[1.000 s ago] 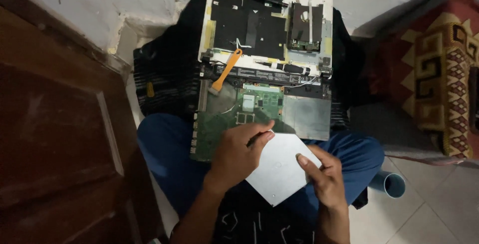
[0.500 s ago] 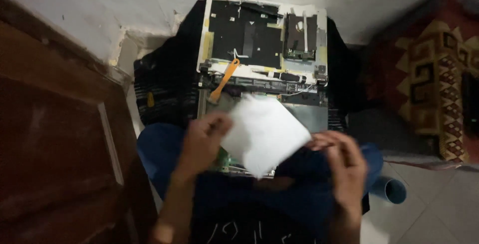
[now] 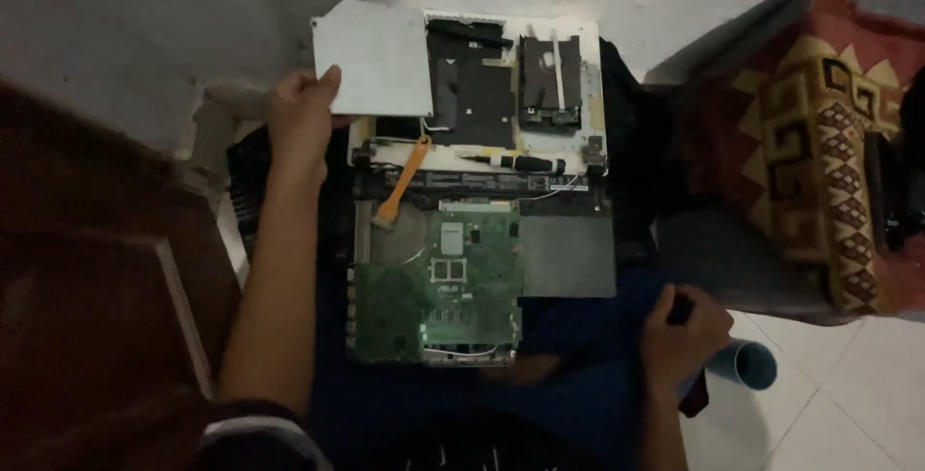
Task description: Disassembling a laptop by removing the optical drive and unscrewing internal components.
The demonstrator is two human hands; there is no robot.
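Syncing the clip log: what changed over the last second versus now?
The flat grey metal plate went from both hands over the lap, up and away, to the far left corner of the opened laptop shell. The left hand still grips it; the right hand let go and dropped to the right knee. The green circuit board, orange pry tool and screwdriver stayed put.

A home floor: tiles [image 3: 848, 413], patterned cushion [image 3: 829, 143], wooden door [image 3: 96, 288].
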